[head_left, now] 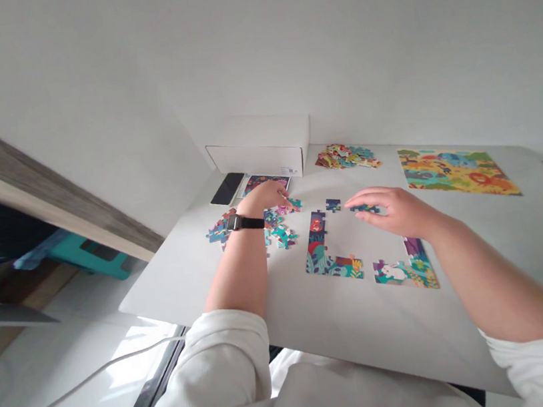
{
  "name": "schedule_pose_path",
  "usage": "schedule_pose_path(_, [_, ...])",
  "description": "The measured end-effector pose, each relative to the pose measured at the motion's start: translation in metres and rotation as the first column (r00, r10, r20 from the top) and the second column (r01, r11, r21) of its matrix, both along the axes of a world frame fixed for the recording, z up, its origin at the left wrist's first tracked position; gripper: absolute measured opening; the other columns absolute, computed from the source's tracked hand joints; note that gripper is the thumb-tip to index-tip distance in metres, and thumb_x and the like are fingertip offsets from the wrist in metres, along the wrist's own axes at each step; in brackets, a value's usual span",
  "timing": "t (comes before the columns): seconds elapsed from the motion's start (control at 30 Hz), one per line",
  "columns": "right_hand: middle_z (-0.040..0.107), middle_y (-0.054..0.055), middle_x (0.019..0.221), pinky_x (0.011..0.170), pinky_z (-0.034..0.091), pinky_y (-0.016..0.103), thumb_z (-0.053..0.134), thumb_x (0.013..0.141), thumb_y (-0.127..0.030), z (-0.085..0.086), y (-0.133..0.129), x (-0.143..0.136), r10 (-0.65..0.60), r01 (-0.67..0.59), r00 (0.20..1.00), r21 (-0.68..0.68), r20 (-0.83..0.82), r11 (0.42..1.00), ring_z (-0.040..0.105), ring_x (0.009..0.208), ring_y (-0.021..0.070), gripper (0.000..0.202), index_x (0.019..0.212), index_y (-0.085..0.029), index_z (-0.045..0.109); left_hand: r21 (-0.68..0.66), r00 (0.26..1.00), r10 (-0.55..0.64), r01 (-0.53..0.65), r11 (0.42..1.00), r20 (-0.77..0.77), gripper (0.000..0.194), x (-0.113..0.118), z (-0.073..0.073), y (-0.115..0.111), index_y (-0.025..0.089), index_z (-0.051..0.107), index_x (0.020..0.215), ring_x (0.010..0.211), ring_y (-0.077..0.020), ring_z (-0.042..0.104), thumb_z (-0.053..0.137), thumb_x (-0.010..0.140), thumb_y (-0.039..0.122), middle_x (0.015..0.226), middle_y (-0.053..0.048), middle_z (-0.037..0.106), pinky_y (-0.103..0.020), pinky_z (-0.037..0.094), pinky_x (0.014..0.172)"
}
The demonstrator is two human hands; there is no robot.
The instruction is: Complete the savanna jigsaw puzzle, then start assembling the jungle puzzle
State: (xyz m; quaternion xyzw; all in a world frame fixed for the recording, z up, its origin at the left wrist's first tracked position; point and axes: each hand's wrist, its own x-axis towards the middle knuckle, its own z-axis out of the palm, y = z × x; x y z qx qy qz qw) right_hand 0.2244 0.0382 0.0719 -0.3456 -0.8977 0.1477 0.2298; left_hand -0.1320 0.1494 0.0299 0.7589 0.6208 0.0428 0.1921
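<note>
1. Left hand [265, 198], w/ a black watch on the wrist, lies palm-down on the heap of loose pieces [254, 226], fingers spread over them; can't tell if it has pinched one.
2. Right hand [394, 210] hovers low over the bench [318, 318], fingertips closed on a small teal piece [364, 207].
3. Done so far, by the look: two joined border sections. An L-shaped corner section [326, 250] lies between the hands; a second corner section [407, 269] sits just under the right wrist, partly hidden by it.
4. One single blue piece [333, 204] lies apart, just left of the right fingertips.
5. Left to do, I'd judge: most of it. Middle of the frame is bare, top edge absent, heap is big.
6. Beyond the hands: a 2nd heap [346, 156], a finished animal puzzle [453, 171], a white box [263, 147], a picture card [263, 182] and a phone [227, 188].
</note>
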Motion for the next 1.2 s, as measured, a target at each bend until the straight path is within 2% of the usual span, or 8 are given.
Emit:
schedule_pose_path(0.1, [0.079, 0.004, 0.132, 0.11, 0.058, 0.042, 0.063, 0.103, -0.033, 0.003, -0.004, -0.014, 0.035, -0.035, 0.998, -0.007, 0.055, 0.999, 0.075, 0.121, 0.0252, 0.03, 0.127, -0.033, 0.081, 0.09, 0.997, 0.074, -0.072, 0.993, -0.016, 0.049, -0.01, 0.0, -0.012, 0.024, 0.081, 0.12, 0.094, -0.0235, 0.073, 0.087, 0.074, 0.037, 0.113, -0.007, 0.082, -0.028, 0.051, 0.079])
schedule_pose_path(0.2, [0.079, 0.003, 0.133, 0.112, 0.056, 0.042, 0.063, 0.102, -0.034, 0.001, -0.002, -0.025, 0.049, -0.046, 0.994, -0.038, 0.1, 0.998, 0.073, 0.123, 0.0257, 0.03, 0.127, -0.035, 0.082, 0.057, 0.996, 0.085, -0.084, 0.995, -0.013, 0.054, -0.025, -0.002, -0.031, 0.026, 0.08, 0.118, 0.088, -0.024, 0.072, 0.091, 0.068, 0.041, 0.107, -0.007, 0.082, -0.028, 0.05, 0.074])
schedule_pose_path(0.33, [0.08, 0.003, 0.13, 0.11, 0.056, 0.042, 0.064, 0.101, -0.032, -0.002, 0.005, -0.046, 0.098, -0.085, 0.986, -0.095, 0.135, 0.992, 0.073, 0.121, 0.0269, 0.03, 0.124, -0.035, 0.083, -0.027, 0.995, 0.087, -0.086, 0.996, 0.038, 0.043, -0.043, -0.011, -0.057, 0.027, 0.081, 0.104, 0.073, -0.0231, 0.069, 0.091, 0.063, 0.035, 0.092, -0.005, 0.081, -0.029, 0.047, 0.065])
schedule_pose_path(0.53, [0.08, 0.005, 0.13, 0.106, 0.055, 0.041, 0.066, 0.1, -0.03, -0.016, 0.024, -0.089, 0.189, -0.165, 0.962, -0.129, 0.197, 0.978, 0.074, 0.117, 0.0274, 0.029, 0.124, -0.03, 0.083, 0.064, 0.947, 0.09, -0.115, 0.991, 0.309, 0.027, -0.06, -0.026, -0.073, 0.025, 0.08, 0.093, 0.074, -0.0203, 0.07, 0.082, 0.067, 0.027, 0.086, -0.003, 0.078, -0.028, 0.051, 0.069])
schedule_pose_path(0.63, [0.079, 0.007, 0.133, 0.106, 0.055, 0.04, 0.065, 0.101, -0.028, -0.024, 0.03, -0.106, 0.203, -0.172, 0.945, -0.136, 0.257, 0.976, 0.074, 0.12, 0.0284, 0.031, 0.127, -0.026, 0.082, -0.015, 0.831, 0.094, -0.102, 0.995, 0.549, 0.028, -0.073, -0.026, -0.073, 0.022, 0.078, 0.097, 0.076, -0.0192, 0.071, 0.081, 0.071, 0.031, 0.085, -0.003, 0.077, -0.028, 0.054, 0.07])
schedule_pose_path(0.77, [0.079, 0.007, 0.133, 0.105, 0.054, 0.038, 0.064, 0.1, -0.022, -0.036, 0.035, -0.128, 0.157, -0.123, 0.935, -0.124, 0.317, 0.985, 0.074, 0.121, 0.0273, 0.032, 0.127, -0.026, 0.081, -0.019, 0.559, 0.133, -0.205, 0.979, 0.818, 0.038, -0.092, -0.022, -0.074, 0.019, 0.075, 0.1, 0.075, -0.0159, 0.069, 0.088, 0.069, 0.036, 0.083, -0.002, 0.073, -0.025, 0.053, 0.068])
schedule_pose_path(1.0, [0.082, 0.008, 0.125, 0.095, 0.055, 0.036, 0.065, 0.103, -0.031, -0.049, 0.051, -0.179, -0.08, 0.11, 0.938, -0.071, 0.336, 0.991, 0.075, 0.114, 0.0274, 0.027, 0.125, -0.024, 0.08, -0.093, 0.158, 0.176, -0.428, 0.899, 0.972, 0.041, -0.097, -0.02, -0.068, 0.019, 0.071, 0.099, 0.069, -0.0113, 0.063, 0.094, 0.066, 0.029, 0.08, 0.0, 0.067, -0.022, 0.051, 0.063])
schedule_pose_path(1.2, [0.076, 0.017, 0.132, 0.094, 0.059, 0.043, 0.076, 0.095, -0.055, -0.062, 0.045, -0.229, -0.201, 0.242, 0.905, -0.065, 0.376, 0.968, 0.073, 0.117, 0.0353, 0.051, 0.135, -0.023, 0.071, -0.145, 0.046, 0.209, -0.573, 0.807, 0.977, 0.037, -0.094, -0.024, -0.06, 0.019, 0.069, 0.098, 0.065, -0.0104, 0.06, 0.091, 0.07, 0.026, 0.077, 0.001, 0.066, -0.022, 0.05, 0.061])
